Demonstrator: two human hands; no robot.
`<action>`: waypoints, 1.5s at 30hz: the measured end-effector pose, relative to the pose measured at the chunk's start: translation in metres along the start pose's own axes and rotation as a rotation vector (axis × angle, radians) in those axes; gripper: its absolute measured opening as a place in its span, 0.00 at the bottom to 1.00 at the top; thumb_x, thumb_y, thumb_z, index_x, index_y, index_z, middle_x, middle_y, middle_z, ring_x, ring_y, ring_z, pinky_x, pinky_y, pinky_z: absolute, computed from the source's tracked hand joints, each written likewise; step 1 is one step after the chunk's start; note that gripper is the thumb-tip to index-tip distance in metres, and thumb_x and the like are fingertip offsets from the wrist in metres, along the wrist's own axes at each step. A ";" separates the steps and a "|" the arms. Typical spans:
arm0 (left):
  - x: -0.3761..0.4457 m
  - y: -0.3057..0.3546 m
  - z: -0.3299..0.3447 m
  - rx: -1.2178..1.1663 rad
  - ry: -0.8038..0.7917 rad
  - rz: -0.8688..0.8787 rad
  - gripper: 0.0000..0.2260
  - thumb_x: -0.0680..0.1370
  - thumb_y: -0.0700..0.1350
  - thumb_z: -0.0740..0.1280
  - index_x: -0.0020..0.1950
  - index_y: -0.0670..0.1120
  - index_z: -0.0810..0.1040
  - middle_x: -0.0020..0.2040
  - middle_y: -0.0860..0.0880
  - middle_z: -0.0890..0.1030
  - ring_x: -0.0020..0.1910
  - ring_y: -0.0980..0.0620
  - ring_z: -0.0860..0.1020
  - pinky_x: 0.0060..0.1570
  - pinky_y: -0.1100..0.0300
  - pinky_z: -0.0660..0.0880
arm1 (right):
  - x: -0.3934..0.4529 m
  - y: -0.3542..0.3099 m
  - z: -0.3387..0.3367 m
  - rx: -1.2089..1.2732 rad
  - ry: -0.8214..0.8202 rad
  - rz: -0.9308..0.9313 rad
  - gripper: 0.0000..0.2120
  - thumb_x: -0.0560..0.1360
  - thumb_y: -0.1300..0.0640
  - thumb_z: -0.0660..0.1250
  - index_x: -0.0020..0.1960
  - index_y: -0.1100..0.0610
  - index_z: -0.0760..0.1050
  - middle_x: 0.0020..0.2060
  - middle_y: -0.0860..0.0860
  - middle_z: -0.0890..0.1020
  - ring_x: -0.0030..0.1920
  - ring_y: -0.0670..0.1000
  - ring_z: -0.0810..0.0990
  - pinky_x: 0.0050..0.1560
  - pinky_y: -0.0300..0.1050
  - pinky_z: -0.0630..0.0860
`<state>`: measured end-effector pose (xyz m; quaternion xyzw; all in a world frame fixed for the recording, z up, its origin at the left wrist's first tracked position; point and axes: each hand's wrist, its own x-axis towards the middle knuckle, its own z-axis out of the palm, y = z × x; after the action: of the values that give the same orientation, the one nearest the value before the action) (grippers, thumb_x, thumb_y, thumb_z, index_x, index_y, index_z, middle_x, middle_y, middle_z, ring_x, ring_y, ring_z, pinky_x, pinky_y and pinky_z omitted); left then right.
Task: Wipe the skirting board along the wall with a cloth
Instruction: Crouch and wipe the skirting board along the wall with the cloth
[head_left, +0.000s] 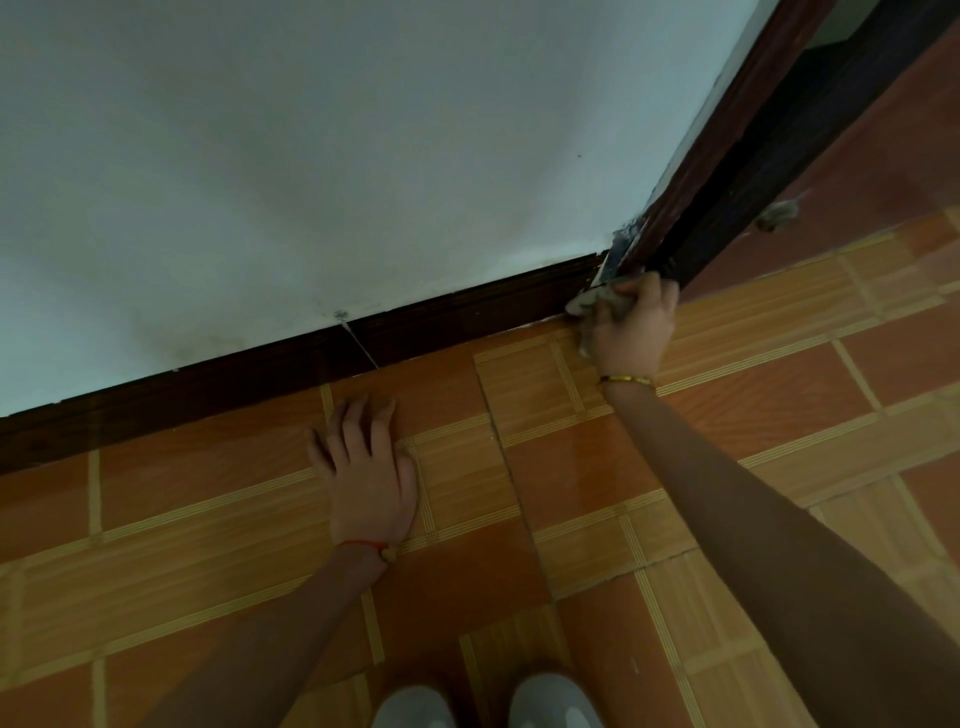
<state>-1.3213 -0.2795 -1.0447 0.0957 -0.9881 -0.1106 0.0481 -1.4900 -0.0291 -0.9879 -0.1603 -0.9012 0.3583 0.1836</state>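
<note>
Grey shoes (488, 701) nearest. Left hand (366, 467) flat, fingers spread on floor tiles (571, 467). Right hand (631, 327) grips cloth (597, 300), pressed against skirting board (311, 358) far right, beside door frame (727, 171).

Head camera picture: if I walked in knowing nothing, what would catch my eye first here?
Probably the right hand, gripping a crumpled grey cloth against the right end of the dark skirting board, where it meets the dark door frame. Next, the left hand lying flat on the orange tiled floor, fingers spread, nearer the middle of the view. Behind both rises a pale wall with grey smudges just above the board.
</note>
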 end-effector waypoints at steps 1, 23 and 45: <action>0.000 0.000 0.000 -0.004 -0.002 -0.005 0.23 0.79 0.48 0.55 0.73 0.45 0.69 0.72 0.40 0.69 0.74 0.37 0.64 0.74 0.31 0.52 | -0.006 -0.002 0.002 0.007 -0.021 -0.013 0.11 0.69 0.67 0.70 0.50 0.64 0.74 0.54 0.60 0.73 0.49 0.53 0.74 0.46 0.30 0.65; 0.000 0.000 -0.001 -0.022 -0.009 -0.009 0.23 0.79 0.49 0.53 0.73 0.45 0.69 0.72 0.40 0.69 0.74 0.37 0.64 0.74 0.31 0.51 | -0.058 -0.005 0.019 -0.030 -0.201 -0.270 0.14 0.71 0.68 0.67 0.56 0.60 0.76 0.53 0.57 0.74 0.52 0.52 0.74 0.51 0.36 0.69; -0.011 -0.022 -0.009 -0.064 -0.055 0.017 0.22 0.82 0.49 0.52 0.74 0.45 0.68 0.73 0.41 0.68 0.75 0.40 0.63 0.75 0.33 0.52 | -0.089 -0.033 0.037 -0.035 -0.398 -0.476 0.16 0.68 0.71 0.69 0.54 0.60 0.78 0.52 0.59 0.77 0.50 0.58 0.75 0.51 0.45 0.72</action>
<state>-1.3059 -0.2999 -1.0419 0.0827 -0.9857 -0.1444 0.0248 -1.4333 -0.1111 -1.0095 0.1253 -0.9377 0.3141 0.0796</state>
